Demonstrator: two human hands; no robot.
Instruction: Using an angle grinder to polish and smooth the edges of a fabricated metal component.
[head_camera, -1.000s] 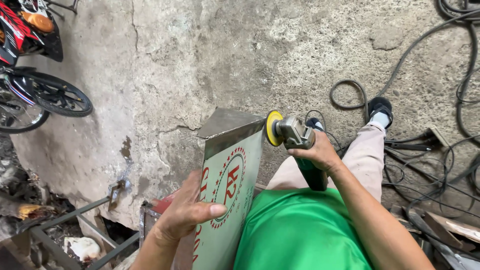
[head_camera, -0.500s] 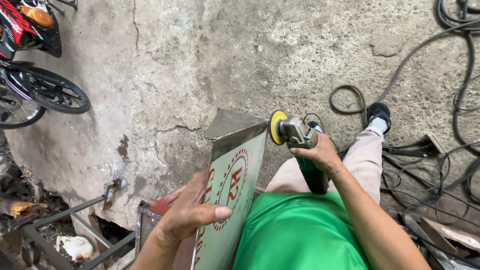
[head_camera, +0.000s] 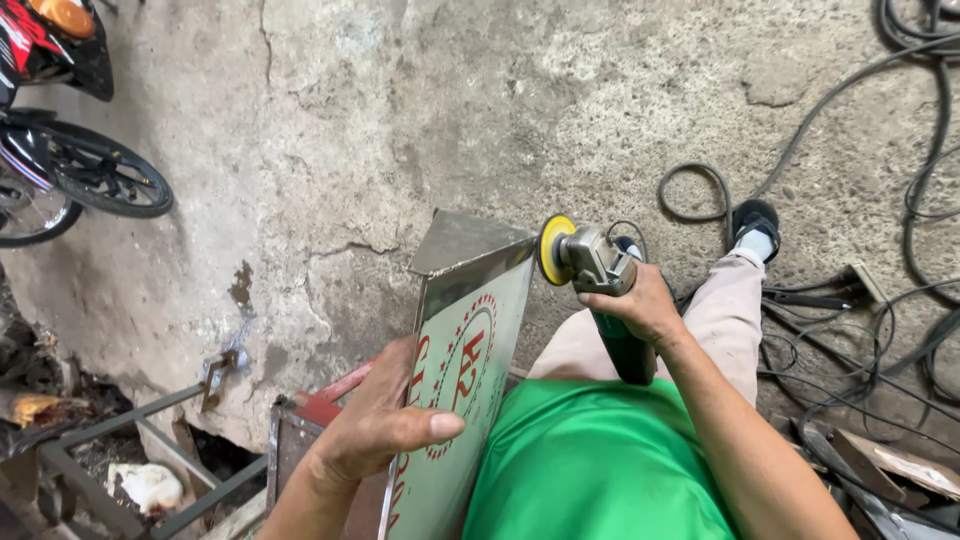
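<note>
Now our left hand (head_camera: 375, 425) still clamps the metal sign (head_camera: 455, 390) while our right hand (head_camera: 640, 300), fist closed around the grinder (head_camera: 590, 262), has eased its yellow disc (head_camera: 553, 249) nearer the sign's far edge.

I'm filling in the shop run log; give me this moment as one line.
left hand: grips sign panel edge | right hand: holds angle grinder | yellow disc: at panel's top corner | floor: concrete, cables

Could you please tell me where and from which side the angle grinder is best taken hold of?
Grip the angle grinder around its long dark-green body, behind the grey gear head, coming from above. The right hand wraps it there now. The body is slim and straight, so fingers can close around it, and it lies well back from the yellow disc at the metal sign panel, which the left hand steadies.
</note>
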